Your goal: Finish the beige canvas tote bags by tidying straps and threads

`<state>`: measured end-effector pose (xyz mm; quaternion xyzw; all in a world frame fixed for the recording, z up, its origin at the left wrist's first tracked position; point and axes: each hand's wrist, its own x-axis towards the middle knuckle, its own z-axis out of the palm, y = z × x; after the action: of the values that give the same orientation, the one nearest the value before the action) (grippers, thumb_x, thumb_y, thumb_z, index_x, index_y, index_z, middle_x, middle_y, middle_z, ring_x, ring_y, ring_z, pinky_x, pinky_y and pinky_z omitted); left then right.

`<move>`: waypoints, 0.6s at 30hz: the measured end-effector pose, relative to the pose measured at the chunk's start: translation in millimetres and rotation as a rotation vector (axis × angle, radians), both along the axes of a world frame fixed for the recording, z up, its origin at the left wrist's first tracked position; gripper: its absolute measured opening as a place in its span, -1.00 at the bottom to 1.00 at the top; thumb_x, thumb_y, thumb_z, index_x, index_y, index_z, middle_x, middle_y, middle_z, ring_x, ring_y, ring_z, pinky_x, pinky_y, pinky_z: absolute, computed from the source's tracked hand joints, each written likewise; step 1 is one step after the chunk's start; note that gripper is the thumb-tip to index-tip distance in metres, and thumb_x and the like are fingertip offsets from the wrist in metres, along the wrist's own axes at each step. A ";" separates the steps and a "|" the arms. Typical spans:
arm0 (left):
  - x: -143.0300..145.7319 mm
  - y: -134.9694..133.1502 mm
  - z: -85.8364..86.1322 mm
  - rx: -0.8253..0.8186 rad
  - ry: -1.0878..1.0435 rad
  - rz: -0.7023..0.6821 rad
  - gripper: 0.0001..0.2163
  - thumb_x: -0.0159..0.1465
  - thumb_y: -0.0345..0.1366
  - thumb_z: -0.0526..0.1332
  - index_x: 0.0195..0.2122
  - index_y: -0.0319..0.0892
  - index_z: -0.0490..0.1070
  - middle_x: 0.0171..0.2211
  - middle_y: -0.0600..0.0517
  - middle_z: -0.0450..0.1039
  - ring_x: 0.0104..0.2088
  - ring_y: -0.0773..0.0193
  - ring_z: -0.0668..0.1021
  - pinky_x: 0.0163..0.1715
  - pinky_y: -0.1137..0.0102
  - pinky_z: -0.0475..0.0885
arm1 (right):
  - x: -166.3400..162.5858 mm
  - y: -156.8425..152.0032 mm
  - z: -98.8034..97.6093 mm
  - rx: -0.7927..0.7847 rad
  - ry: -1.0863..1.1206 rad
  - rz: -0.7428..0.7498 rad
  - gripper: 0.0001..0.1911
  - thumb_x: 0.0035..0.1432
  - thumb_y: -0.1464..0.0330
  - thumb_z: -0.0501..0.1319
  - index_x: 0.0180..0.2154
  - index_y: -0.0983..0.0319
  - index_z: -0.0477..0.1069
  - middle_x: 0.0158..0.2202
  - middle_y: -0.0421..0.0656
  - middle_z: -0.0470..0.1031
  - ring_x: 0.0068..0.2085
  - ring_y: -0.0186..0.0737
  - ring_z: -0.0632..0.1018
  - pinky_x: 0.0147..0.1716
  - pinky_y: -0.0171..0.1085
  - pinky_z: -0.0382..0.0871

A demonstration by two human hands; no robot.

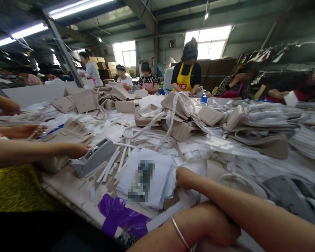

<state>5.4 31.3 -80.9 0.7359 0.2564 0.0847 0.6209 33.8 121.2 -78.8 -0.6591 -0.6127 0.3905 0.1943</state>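
My right hand [185, 177] reaches in from the right, its fingers curled at the right edge of a stack of white paper sheets [161, 168]. What it grips, if anything, is hidden. Below it, crossing under my right forearm, my left hand [222, 225] points to the right, a silver bangle [179, 231] round its wrist. The left fingers are turned down and out of sight. On top of the stack lies a blurred-out flat item [141, 180]. Purple plastic [120, 215] sits at the table edge in front of the stack.
Another person's hand [78, 150] touches a grey tape dispenser [96, 157] at the left. White strips [111, 164] lie beside it. Beige bags [178, 122] are heaped mid-table. A second grey dispenser [291, 196] stands at the right. Several people work around the far side.
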 end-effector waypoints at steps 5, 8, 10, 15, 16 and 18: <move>-15.4 5.7 38.0 0.208 0.263 -0.068 -0.52 0.26 -0.05 0.14 0.07 -0.26 0.54 -0.10 -0.35 0.58 -0.13 -0.27 0.59 -0.25 0.03 0.46 | 53.1 -1.0 42.0 0.104 -0.092 -0.029 -0.68 0.09 0.60 0.31 -0.62 0.26 0.34 -0.64 -0.31 0.28 -0.51 -0.43 0.33 -0.47 -0.41 0.18; -22.5 7.4 46.2 0.229 0.325 -0.032 -0.54 0.30 -0.03 0.06 -0.04 -0.25 0.56 -0.24 -0.30 0.60 -0.33 -0.10 0.59 -0.41 0.18 0.39 | 115.9 -22.2 78.0 0.194 -0.118 -0.111 -0.77 0.03 0.61 0.27 -0.55 0.22 0.39 -0.68 -0.30 0.35 -0.54 -0.39 0.36 -0.50 -0.40 0.13; -22.7 7.8 43.2 0.165 0.276 -0.007 -0.63 0.32 -0.07 0.06 -0.14 -0.18 0.57 -0.31 -0.19 0.60 -0.41 0.04 0.54 -0.46 0.27 0.32 | 161.0 -51.8 92.5 0.201 -0.076 -0.207 -0.90 0.10 0.46 0.23 -0.45 0.19 0.39 -0.66 -0.28 0.47 -0.62 -0.36 0.36 -0.58 -0.38 0.13; -14.1 6.4 34.3 0.135 0.168 0.023 -0.72 0.36 -0.13 0.03 -0.30 -0.13 0.46 -0.39 -0.05 0.53 -0.38 0.15 0.51 -0.37 0.33 0.30 | 243.9 -169.6 77.2 0.262 0.129 -0.665 -0.78 0.08 0.18 0.22 -0.30 0.17 0.34 -0.54 -0.21 0.59 -0.61 -0.26 0.48 -0.58 -0.31 0.30; -11.8 5.8 33.5 0.142 0.160 0.032 -0.72 0.37 -0.12 0.03 -0.33 -0.13 0.44 -0.41 -0.04 0.51 -0.38 0.15 0.50 -0.36 0.33 0.29 | 251.7 -196.3 66.4 0.275 0.145 -0.779 -0.75 0.06 0.16 0.22 -0.28 0.17 0.33 -0.53 -0.20 0.59 -0.60 -0.24 0.48 -0.56 -0.29 0.33; -7.3 4.7 32.0 0.118 0.162 0.046 -0.68 0.38 -0.06 0.02 -0.37 -0.13 0.40 -0.43 -0.02 0.48 -0.42 0.18 0.47 -0.38 0.34 0.29 | 258.4 -247.2 39.5 0.269 0.154 -0.975 -0.70 0.05 0.12 0.21 -0.24 0.17 0.33 -0.55 -0.21 0.57 -0.59 -0.20 0.49 -0.56 -0.26 0.34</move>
<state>-1.9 36.0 -48.9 0.7696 0.3172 0.0540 0.5516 292.3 -126.0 -39.3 -0.8067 -0.2629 0.2197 0.4816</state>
